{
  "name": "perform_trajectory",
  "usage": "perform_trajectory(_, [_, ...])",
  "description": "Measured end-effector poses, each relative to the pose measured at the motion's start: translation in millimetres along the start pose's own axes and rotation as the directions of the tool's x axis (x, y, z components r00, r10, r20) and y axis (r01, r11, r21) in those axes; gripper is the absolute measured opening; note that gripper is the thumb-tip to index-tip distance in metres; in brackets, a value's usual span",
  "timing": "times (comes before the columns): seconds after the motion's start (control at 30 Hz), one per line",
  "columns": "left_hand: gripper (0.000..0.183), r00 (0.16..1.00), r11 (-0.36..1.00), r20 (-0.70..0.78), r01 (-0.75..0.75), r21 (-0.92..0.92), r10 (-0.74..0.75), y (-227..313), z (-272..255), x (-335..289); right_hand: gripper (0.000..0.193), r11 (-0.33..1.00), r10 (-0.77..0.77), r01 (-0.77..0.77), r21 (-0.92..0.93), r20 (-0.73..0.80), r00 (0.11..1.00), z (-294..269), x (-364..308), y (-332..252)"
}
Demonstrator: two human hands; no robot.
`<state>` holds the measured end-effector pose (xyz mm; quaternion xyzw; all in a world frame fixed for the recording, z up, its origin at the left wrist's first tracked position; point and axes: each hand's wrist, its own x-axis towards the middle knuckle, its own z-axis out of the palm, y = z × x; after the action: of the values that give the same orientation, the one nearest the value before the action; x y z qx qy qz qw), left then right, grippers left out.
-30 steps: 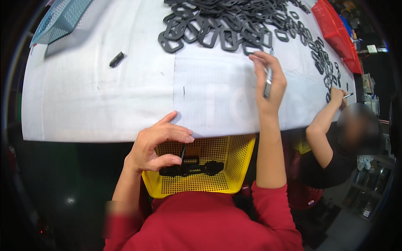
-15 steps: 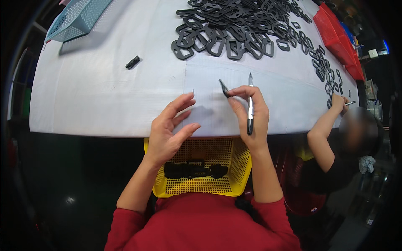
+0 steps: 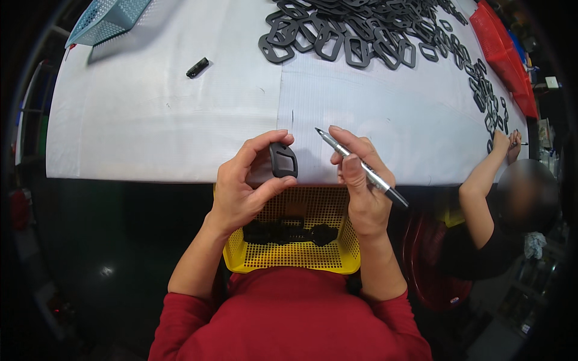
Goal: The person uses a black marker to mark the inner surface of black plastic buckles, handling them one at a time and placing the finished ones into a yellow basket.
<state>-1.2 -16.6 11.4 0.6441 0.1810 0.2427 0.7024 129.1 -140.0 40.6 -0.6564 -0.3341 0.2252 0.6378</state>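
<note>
Between the thumb and fingers of my left hand point(image 3: 241, 180) is a black frame-shaped plastic piece point(image 3: 284, 161), gripped by its ends and held up near the table's front edge. My right hand point(image 3: 366, 186) pinches a silver and black marker pen point(image 3: 361, 163), its dark tip pointing up and left toward the piece but apart from it. A large pile of similar black pieces point(image 3: 355, 36) lies at the far side of the table. Under my hands, below the table edge, a yellow perforated basket point(image 3: 289, 265) holds black items whose kind I cannot tell.
A pen cap-like black object point(image 3: 197, 67) lies on the white-covered table point(image 3: 150, 132). A light blue basket point(image 3: 114, 21) stands at the far left, a red tray point(image 3: 503, 60) at the far right. At the right, another person's hand point(image 3: 501, 143) works beside more black pieces.
The black piece has passed from my right hand to my left. The pen, upright before, now slants up and left in my right fingers. The whole view has shifted slightly.
</note>
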Motion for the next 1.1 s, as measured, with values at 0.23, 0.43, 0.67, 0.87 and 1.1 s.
perform_trajectory(0.23, [0.058, 0.989, 0.941, 0.095, -0.138, 0.309, 0.114, -10.2, -2.7, -3.3, 0.016, 0.956, 0.234, -0.199, 0.214, -0.152, 0.960, 10.5, -1.8, 8.4])
perform_trajectory(0.43, [0.056, 0.989, 0.961, 0.025, -0.150, 0.233, 0.148, -16.2, -0.2, -2.4, 0.025, 0.992, 0.083, -0.103, -0.073, -0.243, 0.966, 21.9, -1.7, 22.5])
perform_trajectory(0.67, [0.057, 0.982, 0.942, 0.031, -0.189, 0.276, 0.188, -17.5, -2.6, -2.6, 0.025, 0.984, 0.044, -0.083, -0.155, -0.237, 0.970, 25.1, 1.1, 22.6])
perform_trajectory(0.87, [0.056, 0.975, 0.935, 0.044, -0.222, 0.275, 0.219, -20.3, -4.1, -1.9, 0.024, 0.981, 0.031, -0.072, -0.178, -0.222, 0.975, 26.7, 2.0, 23.4])
perform_trajectory(1.1, [0.058, 0.973, 0.942, 0.119, -0.223, 0.252, 0.198, -19.5, -7.0, -2.8, 0.025, 0.987, 0.027, -0.062, -0.150, -0.225, 0.974, 26.3, 1.5, 27.3])
